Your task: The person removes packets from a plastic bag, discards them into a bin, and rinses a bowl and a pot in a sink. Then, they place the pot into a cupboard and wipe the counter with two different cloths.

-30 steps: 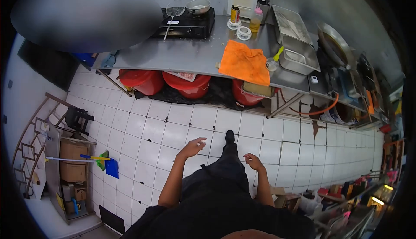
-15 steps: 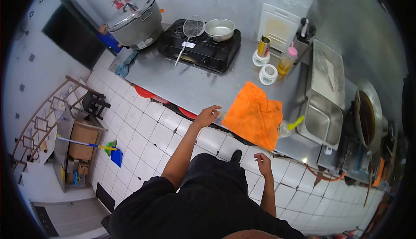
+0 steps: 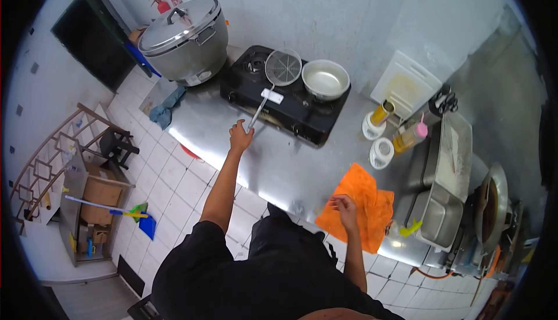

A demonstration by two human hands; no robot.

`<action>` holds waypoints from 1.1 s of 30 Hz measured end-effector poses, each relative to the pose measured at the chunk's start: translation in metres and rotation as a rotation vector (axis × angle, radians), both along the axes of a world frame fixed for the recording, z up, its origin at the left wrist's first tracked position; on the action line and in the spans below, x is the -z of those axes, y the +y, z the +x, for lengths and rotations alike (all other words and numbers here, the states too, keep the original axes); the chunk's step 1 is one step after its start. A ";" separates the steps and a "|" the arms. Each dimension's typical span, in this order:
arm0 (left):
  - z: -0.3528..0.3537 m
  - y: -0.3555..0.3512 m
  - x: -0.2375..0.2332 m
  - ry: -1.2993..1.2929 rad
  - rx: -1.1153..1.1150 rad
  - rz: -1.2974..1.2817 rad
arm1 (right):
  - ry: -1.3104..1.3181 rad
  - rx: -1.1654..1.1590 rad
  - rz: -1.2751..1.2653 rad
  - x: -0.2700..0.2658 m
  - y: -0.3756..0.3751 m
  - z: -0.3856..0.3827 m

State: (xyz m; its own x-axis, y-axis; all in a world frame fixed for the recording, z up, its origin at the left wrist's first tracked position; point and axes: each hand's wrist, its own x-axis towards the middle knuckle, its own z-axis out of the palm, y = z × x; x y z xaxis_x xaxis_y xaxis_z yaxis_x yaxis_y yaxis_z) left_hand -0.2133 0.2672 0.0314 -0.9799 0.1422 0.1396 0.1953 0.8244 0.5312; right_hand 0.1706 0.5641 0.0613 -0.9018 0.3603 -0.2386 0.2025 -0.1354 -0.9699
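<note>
My left hand [image 3: 240, 136] reaches over the front of the counter, fingers apart, right at the handle end of a wire skimmer [image 3: 283, 68]. The skimmer's round mesh head rests on the black gas stove [image 3: 250, 94], and its handle slopes toward me past the stove's front edge. Beside the mesh sits a shallow metal pan [image 3: 325, 80] on the right burner. My right hand [image 3: 347, 209] hangs over an orange cloth [image 3: 363, 198], fingers loosely bent and apart, with nothing in it.
A large lidded metal pot [image 3: 192, 44] stands left of the stove, near a blue-grey rag [image 3: 165, 108]. To the right are white round containers [image 3: 381, 153], a pink-capped bottle [image 3: 411, 137], a cutting board [image 3: 405, 82], steel trays [image 3: 440, 218] and a wok [image 3: 494, 204].
My left hand has moved forward and left to the skimmer's handle. My right hand has risen from beside the counter to over the orange cloth. The view has shifted left.
</note>
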 end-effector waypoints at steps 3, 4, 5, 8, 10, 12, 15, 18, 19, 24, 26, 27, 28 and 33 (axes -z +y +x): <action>-0.060 0.012 -0.020 -0.233 -0.013 -0.056 | 0.013 -0.048 -0.205 -0.043 -0.040 -0.113; -0.073 0.012 -0.018 -0.449 0.064 -0.018 | 0.012 -0.036 -0.268 -0.062 -0.051 -0.151; -0.085 0.012 0.008 -0.331 0.148 0.029 | 0.055 -0.008 -0.385 -0.078 -0.059 -0.186; -0.083 0.027 -0.010 -0.672 0.259 0.339 | 0.097 0.130 -0.782 -0.104 -0.061 -0.277; -0.071 0.030 -0.013 -0.636 0.254 0.471 | 0.112 0.173 -0.871 -0.113 -0.059 -0.317; -0.054 0.023 -0.013 -0.496 0.245 0.560 | 0.122 0.217 -0.958 -0.100 -0.045 -0.341; -0.002 -0.005 -0.045 -0.252 0.167 0.478 | 0.139 0.163 -1.041 -0.067 -0.028 -0.360; 0.064 -0.056 -0.033 -0.250 0.080 0.535 | 0.105 0.207 -0.920 -0.062 -0.022 -0.357; 0.092 -0.076 -0.030 -0.341 0.027 0.578 | 0.072 0.271 -0.859 -0.071 -0.027 -0.355; 0.255 -0.175 -0.025 -0.533 -0.286 0.622 | 0.007 0.134 -0.801 -0.068 -0.023 -0.319; 0.329 -0.204 -0.019 -0.438 -0.361 0.506 | 0.012 0.085 -0.683 -0.068 -0.029 -0.299; 0.367 -0.218 -0.009 -0.455 -0.458 0.485 | -0.009 0.058 -0.643 -0.071 -0.032 -0.289; 0.411 -0.227 0.003 -0.479 -0.552 0.458 | -0.033 0.039 -0.606 -0.075 -0.037 -0.277; 0.618 -0.209 0.064 -0.561 -1.119 0.425 | -0.103 -0.069 -0.537 -0.101 -0.071 -0.214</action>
